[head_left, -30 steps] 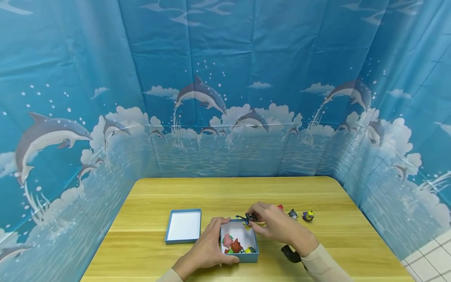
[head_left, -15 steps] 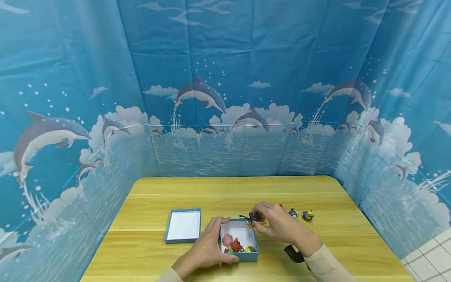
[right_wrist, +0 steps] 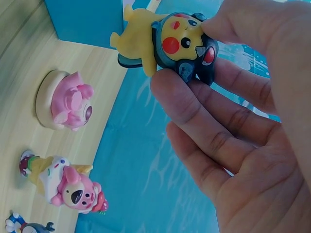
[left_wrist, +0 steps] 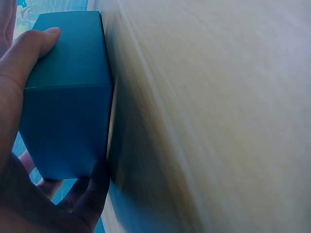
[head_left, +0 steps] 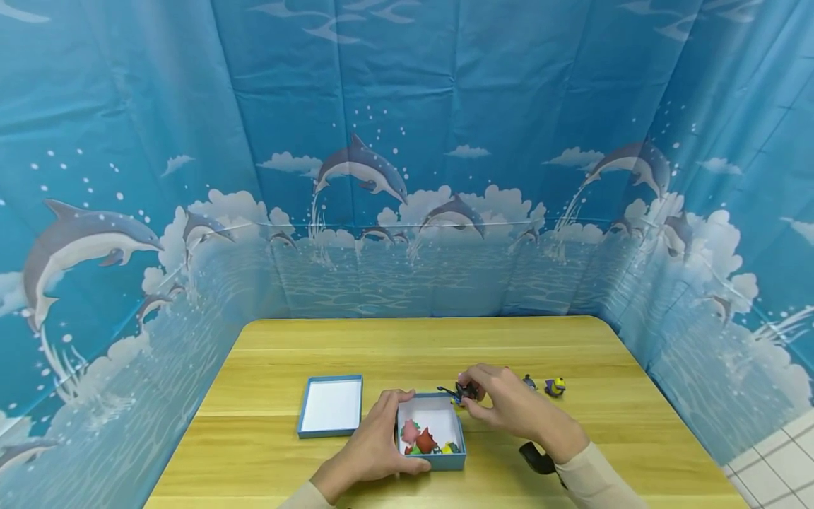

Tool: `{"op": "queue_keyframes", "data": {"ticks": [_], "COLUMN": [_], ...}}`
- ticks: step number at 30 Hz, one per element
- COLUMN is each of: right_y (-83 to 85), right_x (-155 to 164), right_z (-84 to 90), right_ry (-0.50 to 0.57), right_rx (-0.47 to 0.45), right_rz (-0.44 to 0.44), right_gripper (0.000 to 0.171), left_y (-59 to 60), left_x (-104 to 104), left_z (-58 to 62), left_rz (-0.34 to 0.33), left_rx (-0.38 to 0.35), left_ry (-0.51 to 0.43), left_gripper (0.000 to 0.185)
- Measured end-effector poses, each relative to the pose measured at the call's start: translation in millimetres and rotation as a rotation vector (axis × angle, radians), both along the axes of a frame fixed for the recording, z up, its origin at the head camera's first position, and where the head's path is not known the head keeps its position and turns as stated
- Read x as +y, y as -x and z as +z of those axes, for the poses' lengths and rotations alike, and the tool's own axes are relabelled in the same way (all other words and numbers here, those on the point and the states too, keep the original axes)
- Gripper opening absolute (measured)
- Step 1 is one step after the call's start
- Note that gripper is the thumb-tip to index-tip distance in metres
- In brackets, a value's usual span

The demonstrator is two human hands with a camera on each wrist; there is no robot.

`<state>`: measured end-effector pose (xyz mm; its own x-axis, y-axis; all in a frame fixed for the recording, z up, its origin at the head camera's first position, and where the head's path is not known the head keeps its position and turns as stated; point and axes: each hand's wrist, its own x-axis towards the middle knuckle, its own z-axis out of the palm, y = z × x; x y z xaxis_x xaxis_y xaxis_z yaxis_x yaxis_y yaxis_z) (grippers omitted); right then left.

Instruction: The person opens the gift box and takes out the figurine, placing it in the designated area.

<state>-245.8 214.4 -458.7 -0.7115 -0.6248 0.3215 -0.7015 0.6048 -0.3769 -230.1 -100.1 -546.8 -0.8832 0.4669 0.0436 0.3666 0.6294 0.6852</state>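
My left hand (head_left: 378,442) grips the side of an open blue box (head_left: 448,462); in the left wrist view its thumb lies on one wall of the box (left_wrist: 68,121) and its fingers reach around the opposite wall. Inside, at the near end, are a pink figurine (head_left: 410,431), a red figurine (head_left: 425,441) and smaller green and yellow ones. My right hand (head_left: 509,403) pinches a yellow Pikachu figurine (right_wrist: 170,41) by its dark hood, between thumb and fingers. In the head view, that figurine is at the box's far right corner.
Left of the box lies a blue lid (head_left: 331,406), white inside up. A pink figurine on a round base (right_wrist: 73,102) and a pink bear figurine on a cone (right_wrist: 75,187) stand near my right hand. A yellow-and-purple figurine (head_left: 555,387) stands farther right on the wooden table (head_left: 286,346).
My right hand has shifted a little to the right with the Pikachu figurine, from over the box to its far right corner. The left hand and the box stay nearly in place.
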Motion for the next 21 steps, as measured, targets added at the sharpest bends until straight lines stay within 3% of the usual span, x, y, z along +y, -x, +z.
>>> {"op": "queue_keyframes", "data": {"ticks": [21], "right_y": [-1.7], "right_x": [14], "right_z": [-2.4], "right_ry": [-0.016], "right_rx": [-0.011], "right_rz": [-0.045], "right_gripper": [0.016], "left_y": [1.8], "left_x": [0], "left_z": [-2.7], "left_rz": [0.009], "left_rx": [-0.011], "left_ry": [0.015], "left_gripper": [0.126]}}
